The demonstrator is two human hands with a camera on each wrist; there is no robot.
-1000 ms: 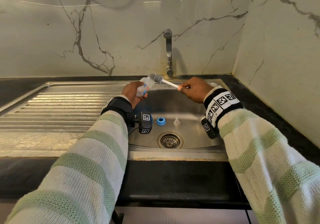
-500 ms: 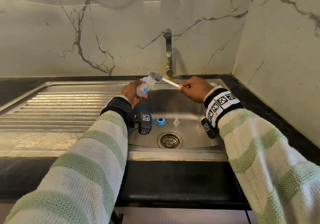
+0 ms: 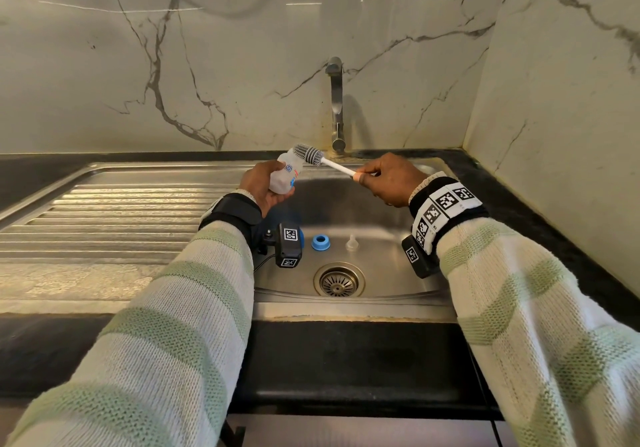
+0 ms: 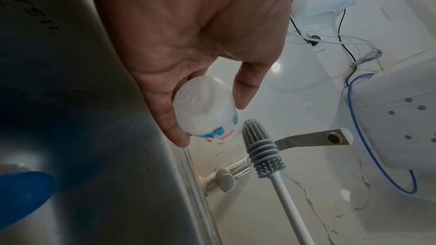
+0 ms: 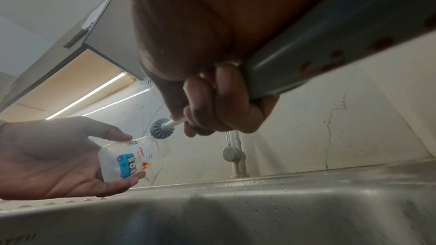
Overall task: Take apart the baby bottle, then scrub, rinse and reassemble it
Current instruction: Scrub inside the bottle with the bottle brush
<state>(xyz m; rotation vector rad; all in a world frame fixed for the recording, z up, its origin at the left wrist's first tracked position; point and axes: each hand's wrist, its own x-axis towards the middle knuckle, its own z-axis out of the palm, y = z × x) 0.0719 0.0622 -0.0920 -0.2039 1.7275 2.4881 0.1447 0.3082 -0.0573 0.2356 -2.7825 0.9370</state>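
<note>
Over the sink, my left hand (image 3: 263, 187) holds the clear baby bottle body (image 3: 285, 175), its printed side with a blue picture facing right (image 5: 128, 159); thumb and fingers wrap it (image 4: 205, 111). My right hand (image 3: 388, 178) pinches the white handle of a bottle brush (image 3: 337, 166). The grey silicone brush head (image 3: 308, 153) sits right at the bottle's open mouth, outside it (image 4: 258, 148) (image 5: 160, 129). On the sink floor lie the blue screw ring (image 3: 320, 242) and the clear teat (image 3: 352, 241).
The steel sink basin (image 3: 381, 225) has a drain (image 3: 339, 282) near the front. A tap (image 3: 336, 107) stands behind it, closed, no water running. A ribbed draining board (image 3: 114, 211) stretches left. Marble walls stand behind and to the right.
The brush head has shifted slightly left and up along the bottle's mouth; both hands stay almost in the same place.
</note>
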